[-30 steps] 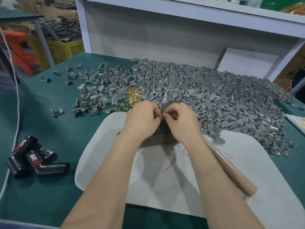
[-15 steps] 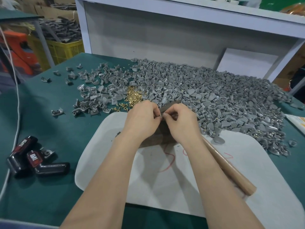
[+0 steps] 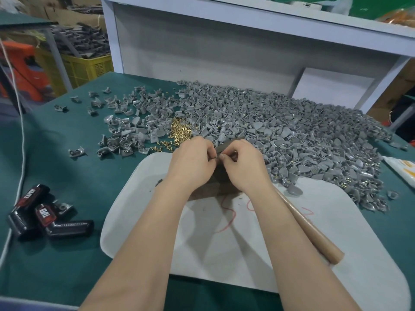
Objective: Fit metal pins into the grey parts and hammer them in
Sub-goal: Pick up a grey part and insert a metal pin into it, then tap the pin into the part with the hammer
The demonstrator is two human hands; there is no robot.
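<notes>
Both your left hand [image 3: 193, 163] and right hand [image 3: 243, 168] pinch one small part [image 3: 216, 156] near the middle of the table [image 3: 89, 176], and the hammer handle [image 3: 325, 248] lies along your right arm, nearest that hand.

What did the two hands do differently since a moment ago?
Nothing visibly moved. The left hand and the right hand still meet above the white rounded board, fingers pinching a small dark piece between them. The wooden hammer handle, the heap of grey parts and the little pile of brass pins lie as before.
</notes>
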